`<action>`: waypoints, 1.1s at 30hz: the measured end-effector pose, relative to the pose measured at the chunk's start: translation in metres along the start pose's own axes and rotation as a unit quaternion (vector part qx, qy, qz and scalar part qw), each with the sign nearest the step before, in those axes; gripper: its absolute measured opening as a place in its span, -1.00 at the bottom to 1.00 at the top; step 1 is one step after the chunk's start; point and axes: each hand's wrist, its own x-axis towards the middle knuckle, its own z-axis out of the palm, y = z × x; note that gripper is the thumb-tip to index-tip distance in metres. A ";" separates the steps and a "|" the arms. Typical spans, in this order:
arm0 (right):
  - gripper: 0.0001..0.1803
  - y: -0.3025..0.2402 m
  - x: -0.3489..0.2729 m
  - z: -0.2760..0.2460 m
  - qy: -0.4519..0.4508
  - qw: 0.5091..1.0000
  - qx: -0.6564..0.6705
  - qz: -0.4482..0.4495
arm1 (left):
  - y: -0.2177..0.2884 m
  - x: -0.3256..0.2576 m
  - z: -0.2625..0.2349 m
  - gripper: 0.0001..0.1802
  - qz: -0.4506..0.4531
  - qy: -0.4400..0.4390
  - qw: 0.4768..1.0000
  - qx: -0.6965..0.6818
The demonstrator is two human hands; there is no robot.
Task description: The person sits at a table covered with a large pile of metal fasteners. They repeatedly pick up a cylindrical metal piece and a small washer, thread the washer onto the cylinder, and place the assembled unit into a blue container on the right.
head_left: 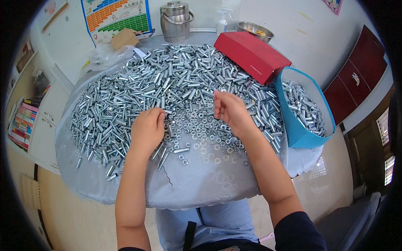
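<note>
A wide heap of silvery metal sleeves and bolts [109, 104] covers much of the table. In its near middle lie many loose hex nuts [212, 137] and flat washers [217, 160]. My left hand [147, 129] is over the heap's near edge, left of the nuts, its fingers curled together. A short metal sleeve [168, 111] shows right at those fingertips; whether it is gripped I cannot tell. Across the nuts, my right hand [233, 112] is raised slightly, thumb and fingers bent together. Whatever sits in that pinch is too small or hidden to make out.
At the right edge stands a blue fabric bin [307, 140] full of metal sleeves. Behind it lies a red box [253, 54]. A steel pot [176, 25], white spray bottle [222, 23], metal bowl [268, 37] and plastic bag [106, 58] line the back.
</note>
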 end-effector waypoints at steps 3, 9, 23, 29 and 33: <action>-0.76 0.012 -0.003 0.012 -0.016 0.984 -0.159 -0.079 | 0.005 -0.002 -0.007 -0.85 -0.050 -0.089 0.995 -0.025; -0.79 0.030 -0.019 0.027 -0.214 0.884 -0.382 -0.161 | -0.001 -0.004 -0.006 -0.87 -0.037 -0.092 0.995 -0.017; -0.67 0.044 -0.030 0.039 -0.259 0.724 -0.540 -0.341 | -0.003 -0.006 -0.017 -0.90 -0.026 -0.177 0.982 -0.053; -0.67 0.043 -0.029 0.038 -0.284 0.706 -0.539 -0.360 | 0.000 -0.007 -0.017 -0.89 0.007 -0.168 0.985 -0.023; -0.74 0.039 -0.030 0.037 -0.302 0.716 -0.532 -0.337 | -0.001 -0.007 -0.009 -0.83 0.010 -0.119 0.990 -0.077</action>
